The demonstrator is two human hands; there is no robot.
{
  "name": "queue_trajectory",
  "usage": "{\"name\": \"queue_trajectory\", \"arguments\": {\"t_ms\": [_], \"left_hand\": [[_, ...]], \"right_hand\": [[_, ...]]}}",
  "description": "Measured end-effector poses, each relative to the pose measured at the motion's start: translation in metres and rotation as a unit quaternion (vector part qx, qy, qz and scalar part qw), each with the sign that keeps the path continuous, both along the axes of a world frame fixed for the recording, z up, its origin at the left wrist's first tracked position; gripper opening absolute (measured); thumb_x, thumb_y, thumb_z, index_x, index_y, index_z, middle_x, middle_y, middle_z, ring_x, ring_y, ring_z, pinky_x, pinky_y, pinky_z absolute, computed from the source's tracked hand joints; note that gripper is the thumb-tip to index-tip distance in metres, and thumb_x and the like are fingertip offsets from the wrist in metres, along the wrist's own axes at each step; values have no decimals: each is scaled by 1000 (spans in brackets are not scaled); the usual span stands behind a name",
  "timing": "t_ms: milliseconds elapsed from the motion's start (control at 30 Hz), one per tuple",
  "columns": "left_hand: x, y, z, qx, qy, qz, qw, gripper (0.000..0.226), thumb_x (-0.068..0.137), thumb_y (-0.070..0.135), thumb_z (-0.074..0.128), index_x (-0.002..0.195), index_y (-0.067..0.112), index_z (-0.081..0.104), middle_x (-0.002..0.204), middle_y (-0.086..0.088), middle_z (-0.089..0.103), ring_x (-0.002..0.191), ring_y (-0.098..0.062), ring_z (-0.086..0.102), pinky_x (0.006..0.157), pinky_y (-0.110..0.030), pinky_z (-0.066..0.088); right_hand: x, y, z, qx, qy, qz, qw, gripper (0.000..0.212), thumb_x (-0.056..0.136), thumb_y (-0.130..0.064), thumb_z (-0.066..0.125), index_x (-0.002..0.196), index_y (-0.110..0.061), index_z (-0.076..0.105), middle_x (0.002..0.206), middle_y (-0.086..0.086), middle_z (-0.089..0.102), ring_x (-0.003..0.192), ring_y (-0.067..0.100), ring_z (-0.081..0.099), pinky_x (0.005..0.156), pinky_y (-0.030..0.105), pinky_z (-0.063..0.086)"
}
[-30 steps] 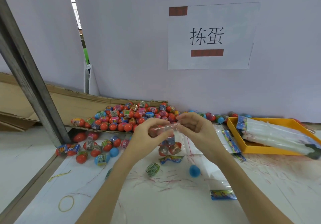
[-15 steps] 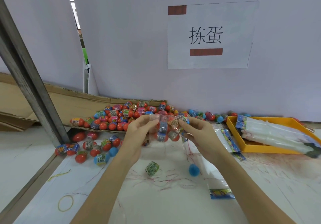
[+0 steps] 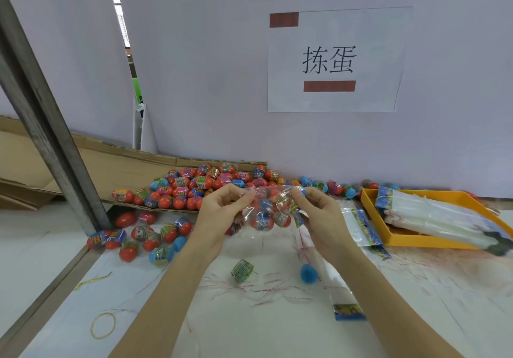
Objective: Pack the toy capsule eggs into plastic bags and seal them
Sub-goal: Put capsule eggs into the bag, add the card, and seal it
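The left hand (image 3: 222, 213) and the right hand (image 3: 322, 216) hold a clear plastic bag (image 3: 268, 210) above the white desk (image 3: 277, 316), and the grip of each hand is closed on one top corner of the bag by thumb and fingers. Inside the bag are several toy capsule eggs (image 3: 263, 220), red and blue. Behind the hands a big pile of eggs (image 3: 194, 188) lies on cardboard (image 3: 111, 163), and a yellow tray (image 3: 416, 241) with empty bags stands at the right.

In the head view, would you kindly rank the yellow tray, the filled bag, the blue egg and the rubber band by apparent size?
1. yellow tray
2. filled bag
3. rubber band and blue egg: similar extent; the band lies nearer the camera, so I leave them unranked.
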State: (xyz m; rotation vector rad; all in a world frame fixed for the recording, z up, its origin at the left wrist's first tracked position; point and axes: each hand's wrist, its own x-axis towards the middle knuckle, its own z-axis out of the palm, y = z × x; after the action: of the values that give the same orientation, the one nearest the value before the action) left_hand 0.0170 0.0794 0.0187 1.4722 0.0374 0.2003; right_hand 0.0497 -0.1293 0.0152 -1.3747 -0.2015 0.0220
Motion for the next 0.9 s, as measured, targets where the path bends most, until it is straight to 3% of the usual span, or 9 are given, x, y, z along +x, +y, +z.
{"name": "queue_trajectory", "arguments": {"t_ms": [67,267,400,467,533,600,733,833,900], "left_hand": [[0,-1,-2,-5,15,-26,1000,16,94,23,76,80,18,73,83,-2,73,77,-14,64,69,-28,53],[-4,-8,-2,26,5,-58,998,24,86,33,81,93,10,78,92,-14,77,75,-17,69,65,-22,55],[-3,-5,-3,49,-13,-27,998,24,82,38,82,82,16,75,81,-11,70,72,-20,61,69,-30,53],[-3,-3,-2,25,1,-20,999,25,83,38,82,79,15,73,82,-14,67,78,-27,57,77,-43,49],[-3,-1,-2,32,0,-16,999,26,84,37,81,83,13,73,83,-13,68,80,-28,58,79,-48,49],[-3,-1,-2,98,-13,-17,995,20,90,35,77,92,15,73,85,-3,72,80,-22,65,79,-40,54],[-8,-12,-2,139,1,-109,984,32,94,49,67,114,25,74,107,6,76,102,-15,72,89,-31,60],[-8,-18,-2,161,-15,-110,981,20,96,40,69,102,26,81,98,-1,79,94,-24,73,79,-31,60],[-8,-17,-1,136,-12,-92,986,17,92,38,73,98,25,83,96,-2,80,92,-22,74,80,-31,60]], "right_hand": [[2,3,-6,7,8,3,1000,18,99,-28,67,98,-16,79,103,13,77,100,28,73,90,36,60],[3,5,-10,-18,13,-9,1000,19,105,-23,59,99,-13,74,92,3,78,84,15,76,68,20,59],[2,3,-9,-188,-148,-74,968,24,107,-24,54,83,-20,58,63,-9,60,54,5,55,50,16,45],[0,6,-5,-195,-181,-79,961,28,108,-22,52,79,-23,52,59,-10,54,49,6,45,46,18,37],[-2,8,0,-184,-181,-74,963,27,108,-21,52,80,-23,53,59,-6,55,48,7,45,45,18,36],[-3,6,4,-180,-168,-57,967,25,107,-23,53,83,-18,57,58,-5,56,47,9,47,46,21,38],[-6,2,7,-174,-120,34,977,23,102,-31,60,92,-17,76,74,11,69,60,32,60,56,33,51],[-8,3,8,-155,-106,58,980,21,99,-34,66,89,-21,79,64,6,61,50,14,47,45,23,41],[-8,4,7,-138,-114,38,983,20,100,-31,66,90,-19,79,65,10,61,51,15,48,44,23,40]]}}
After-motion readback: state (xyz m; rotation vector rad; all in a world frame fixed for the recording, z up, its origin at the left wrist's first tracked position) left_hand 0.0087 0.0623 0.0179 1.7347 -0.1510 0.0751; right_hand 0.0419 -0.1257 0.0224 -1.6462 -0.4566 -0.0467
